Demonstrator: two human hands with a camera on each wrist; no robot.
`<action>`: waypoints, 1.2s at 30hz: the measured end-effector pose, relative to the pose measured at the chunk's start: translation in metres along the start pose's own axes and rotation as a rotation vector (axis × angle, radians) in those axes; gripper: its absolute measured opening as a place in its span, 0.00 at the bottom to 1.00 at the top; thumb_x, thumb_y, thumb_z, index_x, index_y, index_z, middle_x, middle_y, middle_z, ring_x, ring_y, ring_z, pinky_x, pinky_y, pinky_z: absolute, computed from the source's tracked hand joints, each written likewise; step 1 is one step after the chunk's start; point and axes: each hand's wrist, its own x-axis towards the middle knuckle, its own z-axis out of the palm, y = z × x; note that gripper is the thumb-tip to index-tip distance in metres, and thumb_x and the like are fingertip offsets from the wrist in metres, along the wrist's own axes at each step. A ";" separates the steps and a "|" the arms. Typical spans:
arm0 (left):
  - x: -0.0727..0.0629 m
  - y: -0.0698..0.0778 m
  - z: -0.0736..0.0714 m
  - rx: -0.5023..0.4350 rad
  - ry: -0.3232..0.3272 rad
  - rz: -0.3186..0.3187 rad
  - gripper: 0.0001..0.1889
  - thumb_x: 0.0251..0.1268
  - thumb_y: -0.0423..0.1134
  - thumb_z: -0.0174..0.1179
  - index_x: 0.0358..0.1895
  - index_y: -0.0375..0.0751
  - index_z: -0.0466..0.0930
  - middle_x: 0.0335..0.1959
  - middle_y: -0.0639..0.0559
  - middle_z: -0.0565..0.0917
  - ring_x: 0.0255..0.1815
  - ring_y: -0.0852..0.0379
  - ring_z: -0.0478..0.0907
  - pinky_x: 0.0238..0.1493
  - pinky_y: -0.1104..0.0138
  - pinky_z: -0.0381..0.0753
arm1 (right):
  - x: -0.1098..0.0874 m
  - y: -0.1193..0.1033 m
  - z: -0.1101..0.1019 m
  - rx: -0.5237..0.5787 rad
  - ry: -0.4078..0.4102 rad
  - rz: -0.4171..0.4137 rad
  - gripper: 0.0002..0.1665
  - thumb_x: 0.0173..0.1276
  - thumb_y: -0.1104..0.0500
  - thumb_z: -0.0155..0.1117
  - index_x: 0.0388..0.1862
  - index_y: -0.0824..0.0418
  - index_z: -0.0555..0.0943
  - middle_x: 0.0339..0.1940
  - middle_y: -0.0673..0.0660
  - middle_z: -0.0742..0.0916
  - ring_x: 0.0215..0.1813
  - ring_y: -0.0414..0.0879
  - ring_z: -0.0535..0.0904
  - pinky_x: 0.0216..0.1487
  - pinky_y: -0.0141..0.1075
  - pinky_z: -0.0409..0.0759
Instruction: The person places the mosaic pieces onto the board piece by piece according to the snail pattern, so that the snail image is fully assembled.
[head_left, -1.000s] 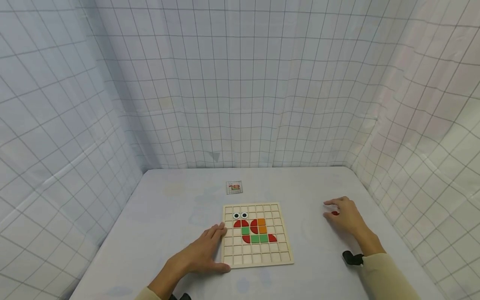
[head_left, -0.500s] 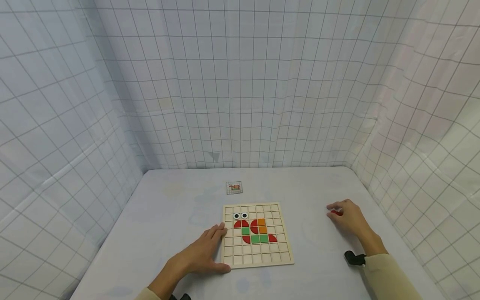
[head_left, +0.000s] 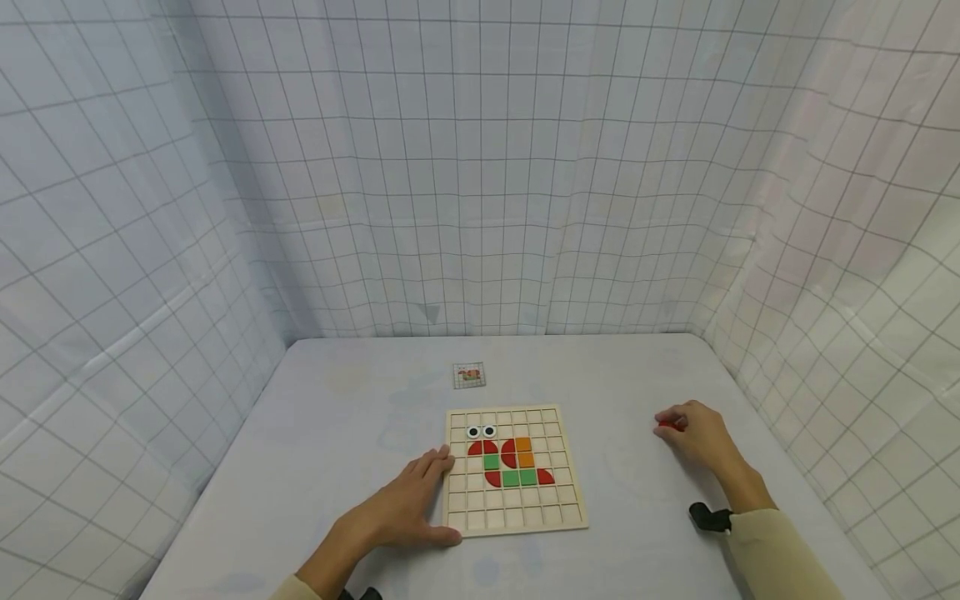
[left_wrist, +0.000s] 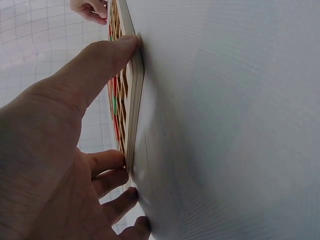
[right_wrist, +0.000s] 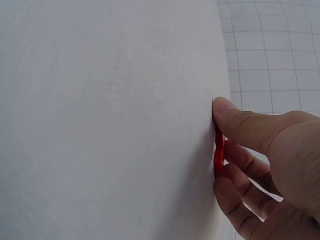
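A square wooden grid board (head_left: 517, 504) lies on the table, with red quarter-round tiles, green and orange square tiles and two eye tiles in its cells. My left hand (head_left: 405, 504) rests against the board's left side, thumb on the near corner and fingers spread along the edge. Off to the right, my right hand (head_left: 699, 433) pinches small red tiles (head_left: 671, 426) low at the table surface. In the right wrist view two red tiles (right_wrist: 219, 160) sit end to end between thumb and fingers; their full shape is hidden.
A small picture card (head_left: 469, 375) showing a similar coloured figure lies beyond the board. White grid-patterned curtains (head_left: 495, 208) enclose the table (head_left: 360, 400) at the back and both sides.
My right hand has moved slightly right and nearer me, and its thumb and fingers have closed in on the red tiles. The left hand and the board have stayed put.
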 end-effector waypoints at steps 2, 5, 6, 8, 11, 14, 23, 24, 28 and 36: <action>0.000 0.000 0.000 -0.001 0.000 0.000 0.64 0.62 0.66 0.86 0.92 0.34 0.63 0.98 0.36 0.60 0.97 0.28 0.58 0.91 0.31 0.69 | 0.000 -0.001 0.000 -0.001 0.004 0.002 0.10 0.77 0.60 0.83 0.52 0.63 0.96 0.49 0.62 0.92 0.50 0.56 0.90 0.50 0.43 0.88; 0.001 -0.002 0.000 0.000 0.000 -0.004 0.64 0.61 0.67 0.87 0.92 0.35 0.64 0.98 0.36 0.60 0.97 0.28 0.59 0.91 0.31 0.70 | 0.001 -0.002 0.000 0.002 0.003 0.005 0.10 0.77 0.61 0.83 0.53 0.63 0.96 0.49 0.63 0.92 0.50 0.56 0.90 0.50 0.43 0.88; 0.001 -0.002 0.001 0.000 0.000 -0.005 0.64 0.61 0.67 0.87 0.91 0.35 0.64 0.97 0.37 0.60 0.97 0.29 0.59 0.90 0.31 0.70 | 0.001 -0.003 0.000 0.004 0.003 0.006 0.11 0.77 0.61 0.84 0.53 0.64 0.96 0.49 0.63 0.92 0.50 0.56 0.90 0.50 0.44 0.88; 0.002 -0.003 0.002 0.004 0.002 -0.006 0.64 0.61 0.67 0.87 0.91 0.36 0.64 0.97 0.37 0.61 0.97 0.29 0.60 0.89 0.31 0.72 | 0.001 -0.004 0.000 0.005 -0.002 0.008 0.11 0.77 0.61 0.84 0.53 0.64 0.96 0.49 0.64 0.92 0.50 0.56 0.91 0.50 0.44 0.88; 0.002 -0.004 0.003 0.014 0.010 -0.002 0.65 0.60 0.68 0.86 0.91 0.36 0.65 0.97 0.37 0.62 0.96 0.30 0.62 0.88 0.31 0.74 | 0.001 -0.005 0.001 0.002 -0.001 0.007 0.11 0.76 0.61 0.84 0.53 0.64 0.96 0.49 0.64 0.92 0.50 0.57 0.92 0.49 0.43 0.89; 0.001 -0.004 0.003 0.023 0.020 0.004 0.65 0.60 0.69 0.86 0.91 0.35 0.65 0.96 0.37 0.63 0.95 0.30 0.63 0.87 0.31 0.75 | 0.000 -0.005 0.001 0.002 0.003 0.002 0.11 0.76 0.61 0.84 0.52 0.65 0.96 0.48 0.64 0.92 0.49 0.57 0.92 0.48 0.41 0.89; -0.002 0.000 -0.001 0.028 0.031 0.012 0.65 0.60 0.69 0.86 0.91 0.36 0.65 0.96 0.38 0.63 0.95 0.30 0.63 0.87 0.31 0.75 | 0.002 -0.009 0.000 0.013 0.033 -0.007 0.13 0.74 0.62 0.86 0.53 0.66 0.96 0.47 0.63 0.91 0.48 0.54 0.91 0.45 0.33 0.87; -0.002 0.000 0.000 0.030 0.032 0.014 0.65 0.60 0.69 0.86 0.91 0.36 0.65 0.96 0.38 0.63 0.95 0.30 0.63 0.87 0.31 0.75 | 0.001 -0.010 0.000 0.014 0.040 -0.013 0.13 0.74 0.62 0.86 0.53 0.66 0.96 0.47 0.63 0.91 0.47 0.54 0.91 0.45 0.33 0.87; -0.002 -0.001 0.001 0.036 0.033 0.016 0.65 0.61 0.69 0.86 0.91 0.36 0.65 0.96 0.38 0.63 0.95 0.29 0.63 0.87 0.31 0.75 | 0.001 -0.011 0.001 0.023 0.065 -0.025 0.13 0.72 0.63 0.87 0.51 0.67 0.96 0.46 0.63 0.91 0.46 0.54 0.91 0.45 0.33 0.88; -0.002 -0.003 0.001 0.038 0.037 0.031 0.65 0.61 0.69 0.86 0.92 0.36 0.64 0.97 0.39 0.62 0.95 0.30 0.64 0.87 0.31 0.76 | 0.004 -0.018 0.005 0.046 0.068 -0.036 0.10 0.70 0.61 0.89 0.46 0.63 0.96 0.43 0.59 0.94 0.45 0.51 0.93 0.45 0.33 0.89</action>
